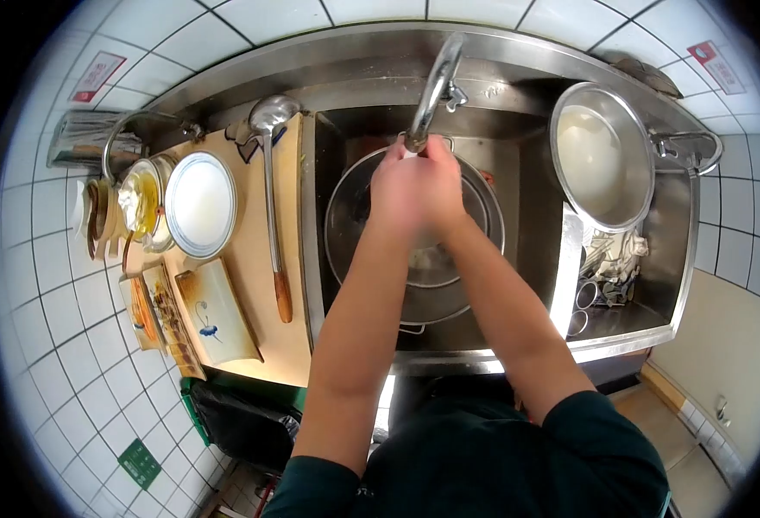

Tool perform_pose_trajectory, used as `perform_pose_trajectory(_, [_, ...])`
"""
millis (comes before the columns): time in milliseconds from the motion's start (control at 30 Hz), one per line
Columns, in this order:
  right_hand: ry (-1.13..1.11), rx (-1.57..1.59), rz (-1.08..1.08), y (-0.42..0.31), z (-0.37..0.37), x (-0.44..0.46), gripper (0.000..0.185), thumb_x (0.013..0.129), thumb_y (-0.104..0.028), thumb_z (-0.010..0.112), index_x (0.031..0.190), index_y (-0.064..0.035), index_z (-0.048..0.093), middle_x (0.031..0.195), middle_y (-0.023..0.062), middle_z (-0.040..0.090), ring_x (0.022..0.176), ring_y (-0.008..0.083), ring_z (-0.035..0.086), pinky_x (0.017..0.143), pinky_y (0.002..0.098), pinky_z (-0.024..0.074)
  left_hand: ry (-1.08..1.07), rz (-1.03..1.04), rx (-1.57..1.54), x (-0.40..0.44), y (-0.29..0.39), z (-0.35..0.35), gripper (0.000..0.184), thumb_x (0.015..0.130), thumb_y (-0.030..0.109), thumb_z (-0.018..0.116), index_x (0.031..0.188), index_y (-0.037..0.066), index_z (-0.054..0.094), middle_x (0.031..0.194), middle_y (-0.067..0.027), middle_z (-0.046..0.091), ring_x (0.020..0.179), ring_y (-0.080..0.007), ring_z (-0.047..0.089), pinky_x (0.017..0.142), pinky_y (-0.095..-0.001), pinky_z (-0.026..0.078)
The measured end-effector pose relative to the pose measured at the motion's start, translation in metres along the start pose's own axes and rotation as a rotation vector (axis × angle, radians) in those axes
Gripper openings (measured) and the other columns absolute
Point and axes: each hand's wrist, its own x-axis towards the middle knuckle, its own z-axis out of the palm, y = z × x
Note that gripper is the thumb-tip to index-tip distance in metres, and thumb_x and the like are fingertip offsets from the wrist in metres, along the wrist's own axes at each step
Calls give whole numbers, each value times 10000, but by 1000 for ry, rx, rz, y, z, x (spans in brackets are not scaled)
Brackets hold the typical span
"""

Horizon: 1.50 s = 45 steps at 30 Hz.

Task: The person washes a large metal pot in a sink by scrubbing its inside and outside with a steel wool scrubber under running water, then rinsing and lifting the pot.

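Both my hands are raised together right under the spout of a curved metal faucet [437,85]. My left hand [388,188] and my right hand [445,183] touch along their inner sides. A blur covers their middle, so how the fingers are bent and whether anything lies between them is hidden. Below them a large round metal pot [331,226] with wire side handles sits in the sink basin [526,233]. My forearms cover part of the pot.
On the left, a wooden board [255,345] carries a long ladle [270,198], a stack of white plates [200,205] and a rectangular dish [217,312]. To the right are a metal bowl of cloudy liquid [602,155], a second faucet [699,142] and piled utensils [613,268]. A black-lined bin [240,425] stands below.
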Motion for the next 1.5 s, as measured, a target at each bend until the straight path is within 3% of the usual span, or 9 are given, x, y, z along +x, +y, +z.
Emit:
perform_pose_trajectory(33, [72,92,-102,14,9,1,334,983,-189,535,1238,21,591,1265,154,616,1155,320,578,982,371,445,-96,-278,-797,25,-31,5,359,1003,346,487,1067,24,633,1004,-85,653,914,-195,625,788,-338,502])
perform_pose_trajectory(367, [35,998,439,39,22,-2,719,1017,-571,402,1453,-2,456,1474,118,495,1350,227,452,1151,317,272,-158,174,-349,-46,-30,14,668,1034,399,430,1516,-38,282,1581,-220,283,1475,-313,265,1182,-361,229])
perform_pose_trajectory(567, [-144,-197,248,105,77,12,478,977,-330,536,1296,24,576,1360,231,565,1190,366,591,1058,381,424,441,66,373,-149,-148,-33,608,906,110,632,1413,-97,368,1399,-273,439,1318,-420,409,1121,-440,336])
perform_pose_trajectory(800, [-498,-1062,-514,265,134,26,426,869,-296,653,1220,-57,635,1464,215,445,1316,391,460,993,462,482,311,-390,-354,-164,-232,-40,587,920,23,560,1455,-21,321,1344,-199,538,1250,-306,514,1074,-350,363])
perform_pose_trajectory(1033, [-224,-1223,491,243,68,29,444,867,-250,655,1267,-58,637,1454,200,475,1286,360,487,998,432,480,381,-234,-165,-151,-207,-40,575,915,-37,478,1461,-4,297,1337,-202,549,1222,-301,545,1053,-343,383])
perform_pose_trajectory(1267, [-1336,-1009,431,220,118,-69,417,895,-155,521,1267,-20,650,1350,208,588,1230,362,574,1030,469,443,335,-247,-46,-143,-201,-35,601,894,-29,478,1456,-26,265,1343,-273,533,1234,-394,547,1054,-402,405])
perform_pose_trajectory(1367, [-1327,-765,94,294,218,-50,408,907,-229,489,1192,-8,681,1326,220,599,1215,369,580,1021,477,438,267,-189,44,-145,-208,-33,595,885,-26,482,1433,-52,252,1324,-306,531,1219,-419,551,1051,-415,407])
perform_pose_trajectory(1433, [-511,48,619,241,207,-13,336,891,-220,524,1096,-30,711,1242,232,633,1125,350,619,953,459,479,226,-183,40,-153,-210,-33,588,881,-24,483,1418,-65,247,1313,-318,529,1213,-426,552,1049,-416,406])
perform_pose_trajectory(1500, [-588,-421,-56,227,167,62,304,901,-236,536,1084,-28,660,1065,228,655,957,372,635,758,526,524,214,-217,-7,-151,-198,-32,578,879,-21,484,1404,-75,248,1306,-323,528,1211,-425,553,1048,-414,406])
